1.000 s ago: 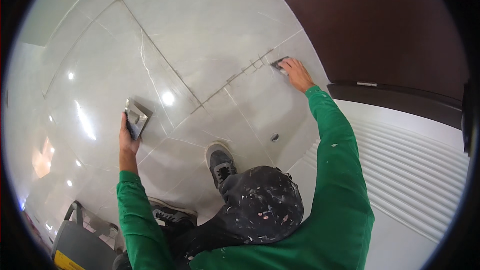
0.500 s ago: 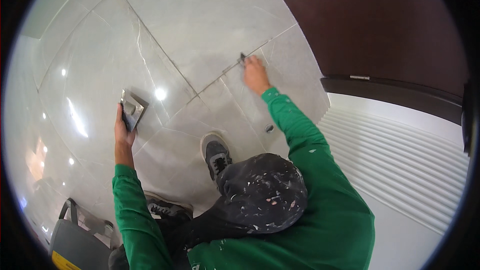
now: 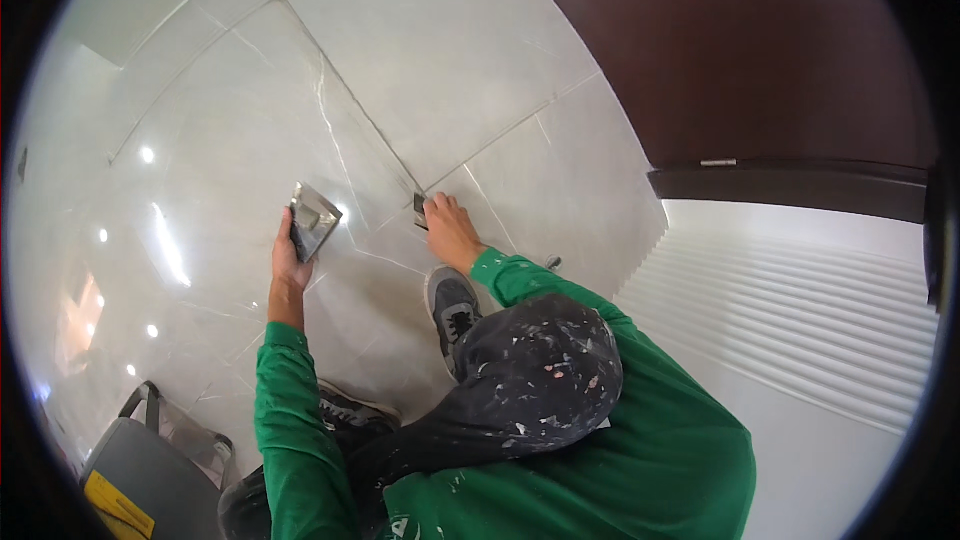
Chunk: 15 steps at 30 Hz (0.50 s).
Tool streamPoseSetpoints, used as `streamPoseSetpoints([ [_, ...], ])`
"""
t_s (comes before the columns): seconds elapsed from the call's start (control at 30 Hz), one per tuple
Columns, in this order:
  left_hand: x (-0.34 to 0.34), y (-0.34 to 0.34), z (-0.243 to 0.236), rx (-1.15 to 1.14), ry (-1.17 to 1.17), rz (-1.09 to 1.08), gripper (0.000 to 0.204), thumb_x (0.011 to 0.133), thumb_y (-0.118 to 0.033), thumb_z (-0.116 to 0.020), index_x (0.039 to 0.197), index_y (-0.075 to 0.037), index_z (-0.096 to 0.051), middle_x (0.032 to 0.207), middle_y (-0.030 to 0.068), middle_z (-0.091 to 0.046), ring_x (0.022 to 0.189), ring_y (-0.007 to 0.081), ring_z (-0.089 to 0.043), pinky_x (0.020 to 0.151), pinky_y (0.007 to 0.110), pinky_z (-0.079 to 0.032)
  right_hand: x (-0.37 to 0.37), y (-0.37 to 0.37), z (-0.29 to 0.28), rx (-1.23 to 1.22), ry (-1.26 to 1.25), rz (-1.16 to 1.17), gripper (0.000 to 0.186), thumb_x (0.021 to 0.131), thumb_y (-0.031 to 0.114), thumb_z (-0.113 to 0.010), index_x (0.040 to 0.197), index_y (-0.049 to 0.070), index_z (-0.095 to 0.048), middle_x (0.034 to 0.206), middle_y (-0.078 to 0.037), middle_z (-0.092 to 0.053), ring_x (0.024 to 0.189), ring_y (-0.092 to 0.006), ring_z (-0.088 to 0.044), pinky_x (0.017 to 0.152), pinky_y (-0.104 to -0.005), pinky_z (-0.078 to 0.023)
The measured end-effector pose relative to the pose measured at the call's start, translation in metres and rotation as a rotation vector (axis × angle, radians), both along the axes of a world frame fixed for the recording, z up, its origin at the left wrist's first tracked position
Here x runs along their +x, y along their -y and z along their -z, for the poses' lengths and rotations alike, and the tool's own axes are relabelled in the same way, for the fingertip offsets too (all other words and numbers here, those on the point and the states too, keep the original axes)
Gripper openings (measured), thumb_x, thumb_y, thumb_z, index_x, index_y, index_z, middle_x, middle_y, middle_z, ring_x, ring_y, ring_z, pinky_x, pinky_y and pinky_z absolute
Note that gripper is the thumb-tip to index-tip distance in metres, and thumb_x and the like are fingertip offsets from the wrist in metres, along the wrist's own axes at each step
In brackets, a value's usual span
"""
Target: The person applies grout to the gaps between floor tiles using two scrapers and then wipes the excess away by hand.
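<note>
My left hand [image 3: 292, 257] is closed on a square metal trowel [image 3: 313, 215], held at the left of centre over the glossy grey tiles [image 3: 375, 60]. My right hand [image 3: 451, 232] grips a small dark flat tool [image 3: 420, 210] at the point where two grout lines meet, just right of the trowel; my fingers partly cover the tool. My green sleeves show speckles of white paint. Below my hands are my paint-spattered dark knee [image 3: 525, 370] and grey shoe [image 3: 448, 310].
A dark brown panel with a ledge [image 3: 760, 50] fills the upper right, beside a white ribbed surface [image 3: 770, 310]. A grey object with a handle and yellow label [image 3: 150, 465] stands at the lower left. A drain [image 3: 553, 262] shows behind my right sleeve.
My right hand has moved down and left along the grout line with its tool, toward my body. The left hand with the trowel has shifted slightly right in view.
</note>
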State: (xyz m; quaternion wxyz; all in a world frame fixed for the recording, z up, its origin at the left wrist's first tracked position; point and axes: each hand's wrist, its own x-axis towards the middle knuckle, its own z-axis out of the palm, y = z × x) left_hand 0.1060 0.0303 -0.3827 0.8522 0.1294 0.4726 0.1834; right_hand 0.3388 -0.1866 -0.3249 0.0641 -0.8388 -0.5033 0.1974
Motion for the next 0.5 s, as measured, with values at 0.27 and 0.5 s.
streamPoseSetpoints([
  [0.27, 0.049, 0.011, -0.117, -0.025, 0.217, 0.107, 0.043, 0.103, -0.038, -0.054, 0.131, -0.005, -0.059, 0.122, 0.0085, -0.066, 0.114, 0.0221, -0.062, 0.100, 0.038, -0.049, 0.025, -0.025, -0.146, 0.578, -0.468, -0.118, 0.056, 0.078, -0.005, -0.061, 0.133, 0.004, -0.061, 0.126, -0.012, -0.056, 0.116, -0.0326, -0.054, 0.099, -0.0436, -0.046],
  [0.5, 0.088, 0.041, -0.205, -0.070, 0.485, 0.181, 0.044, 0.103, -0.039, -0.054, 0.130, -0.004, -0.058, 0.121, 0.0111, -0.067, 0.111, 0.0244, -0.064, 0.099, 0.040, -0.051, 0.028, -0.036, -0.197, 0.870, -0.091, -0.791, 0.067, 0.068, 0.005, -0.065, 0.134, 0.005, -0.060, 0.136, -0.006, -0.054, 0.122, -0.0258, -0.052, 0.099, -0.0412, -0.045],
])
